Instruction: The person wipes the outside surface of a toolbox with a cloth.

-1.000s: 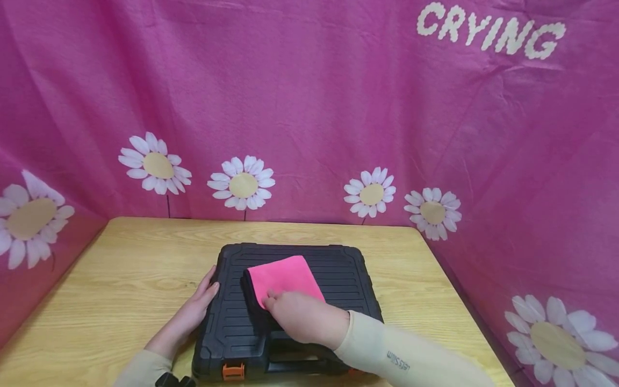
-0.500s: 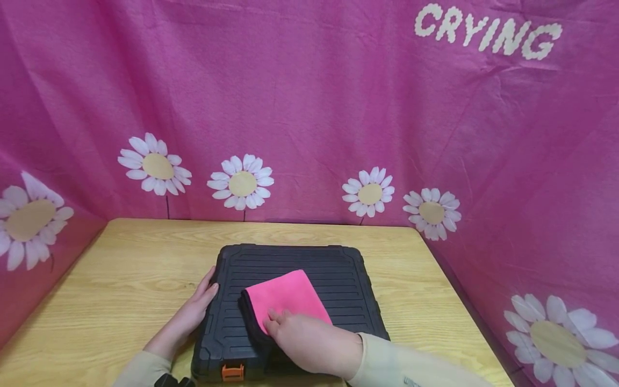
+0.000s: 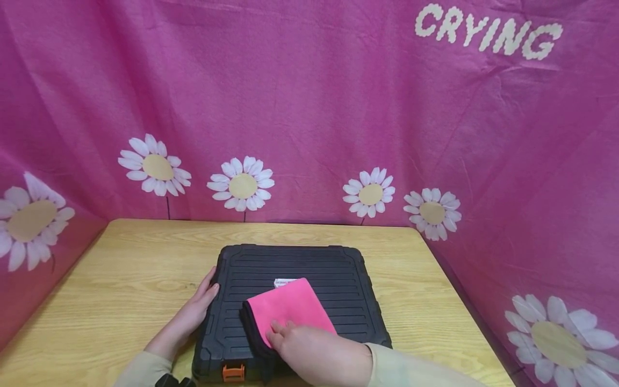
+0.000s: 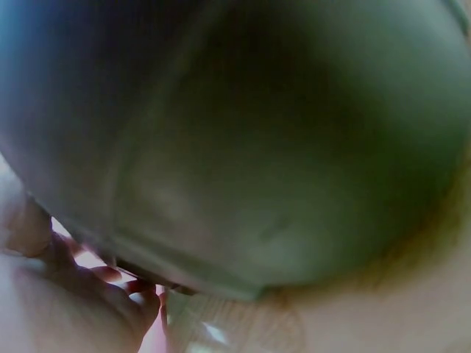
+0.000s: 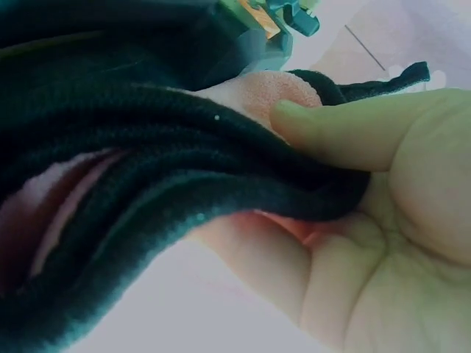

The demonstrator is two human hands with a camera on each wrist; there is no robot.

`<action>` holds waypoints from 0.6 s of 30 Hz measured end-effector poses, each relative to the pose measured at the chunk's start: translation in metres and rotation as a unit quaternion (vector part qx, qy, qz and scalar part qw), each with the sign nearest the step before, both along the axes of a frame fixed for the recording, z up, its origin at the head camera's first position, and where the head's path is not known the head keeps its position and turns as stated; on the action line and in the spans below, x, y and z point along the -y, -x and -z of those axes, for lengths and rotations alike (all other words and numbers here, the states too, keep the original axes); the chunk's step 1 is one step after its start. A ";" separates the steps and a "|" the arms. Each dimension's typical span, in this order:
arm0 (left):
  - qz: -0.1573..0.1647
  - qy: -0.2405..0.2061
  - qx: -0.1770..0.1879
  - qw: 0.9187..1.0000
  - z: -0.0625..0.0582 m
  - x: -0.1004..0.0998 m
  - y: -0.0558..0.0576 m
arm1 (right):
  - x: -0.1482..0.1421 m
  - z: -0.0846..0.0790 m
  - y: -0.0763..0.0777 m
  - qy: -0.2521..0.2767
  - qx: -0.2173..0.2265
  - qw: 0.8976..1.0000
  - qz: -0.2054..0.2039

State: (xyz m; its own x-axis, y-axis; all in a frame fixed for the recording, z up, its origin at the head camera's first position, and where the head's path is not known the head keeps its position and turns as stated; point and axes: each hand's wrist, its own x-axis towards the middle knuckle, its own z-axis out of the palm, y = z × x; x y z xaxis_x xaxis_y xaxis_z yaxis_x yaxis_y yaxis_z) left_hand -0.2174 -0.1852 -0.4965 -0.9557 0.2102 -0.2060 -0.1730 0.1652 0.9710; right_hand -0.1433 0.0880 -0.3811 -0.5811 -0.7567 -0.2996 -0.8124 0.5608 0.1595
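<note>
A black hard plastic carrying case (image 3: 309, 263) with a ribbed lid lies on the wooden table. On its lid sits a folded pink cloth (image 3: 287, 306) with dark edging. My right hand (image 3: 321, 349) grips the cloth's near edge; in the right wrist view, the thumb (image 5: 316, 129) is on one side of the layered folds and the fingers on the other. My left hand (image 3: 193, 303) rests against the case's left side, its fingers extended along the edge. The left wrist view is mostly filled by the blurred case (image 4: 243, 147).
An orange latch (image 3: 234, 372) is at the case's front left. A white label (image 3: 285, 281) shows on the lid just behind the cloth. The wooden table (image 3: 135, 258) extends around the case. A pink curtain (image 3: 300, 107) with printed daisies hangs behind and at both sides.
My right hand has drawn the pink cloth toward the front of the case lid. The white label has come into view behind it. My left hand stays in place.
</note>
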 end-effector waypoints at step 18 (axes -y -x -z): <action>0.005 -0.008 0.002 1.000 -0.001 0.000 0.000 | -0.006 -0.002 0.002 0.035 0.013 0.999 -0.004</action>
State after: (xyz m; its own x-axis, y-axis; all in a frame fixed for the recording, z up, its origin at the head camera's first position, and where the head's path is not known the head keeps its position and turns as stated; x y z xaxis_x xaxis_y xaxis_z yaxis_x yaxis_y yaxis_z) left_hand -0.2173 -0.1850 -0.4959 -0.9525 0.2229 -0.2074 -0.1762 0.1520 0.9725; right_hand -0.1454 0.0938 -0.3793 -0.5681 -0.7809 -0.2598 -0.8201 0.5636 0.0991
